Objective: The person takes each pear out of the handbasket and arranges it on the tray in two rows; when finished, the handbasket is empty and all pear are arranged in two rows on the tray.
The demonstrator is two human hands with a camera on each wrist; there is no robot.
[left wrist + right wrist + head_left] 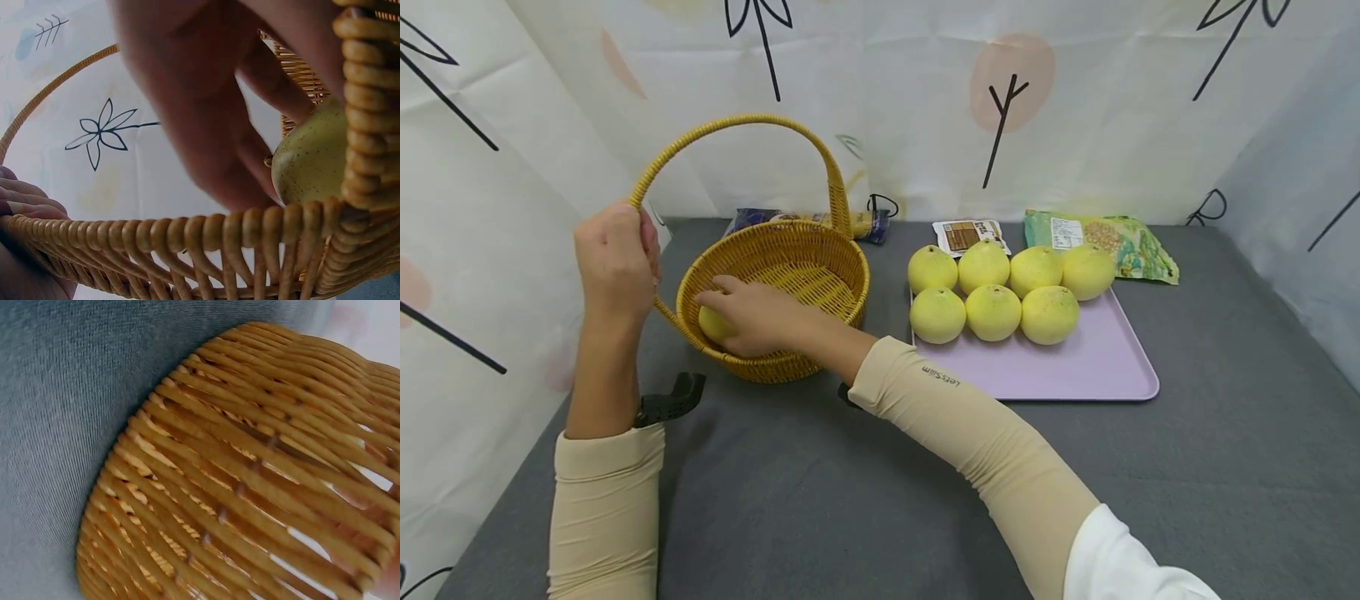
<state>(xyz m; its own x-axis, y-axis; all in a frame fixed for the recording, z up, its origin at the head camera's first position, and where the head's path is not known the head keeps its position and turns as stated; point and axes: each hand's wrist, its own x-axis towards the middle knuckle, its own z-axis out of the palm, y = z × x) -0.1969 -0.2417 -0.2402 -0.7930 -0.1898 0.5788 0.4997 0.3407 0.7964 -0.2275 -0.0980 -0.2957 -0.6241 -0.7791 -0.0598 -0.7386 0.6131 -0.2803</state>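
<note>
A yellow wicker basket (778,252) with a tall arched handle (737,122) stands on the left part of the grey table. My left hand (617,262) grips the handle's near left side. Inside the basket, at its left wall, my right hand (763,317) curls its fingers over a yellow-green pear (713,327). The left wrist view shows this speckled pear (312,156) with its short stem, just behind the woven rim (206,231). Woven wall fills most of the right wrist view, and the right hand is mostly hidden behind it.
Right of the basket, a pale purple tray (1105,371) bears several pears (992,312) in two rows toward its back left. Behind stand a green bag (1131,242), a small white-and-brown packet (964,237) and a blue-and-yellow pack (880,227). A patterned cloth (925,108) hangs along the back.
</note>
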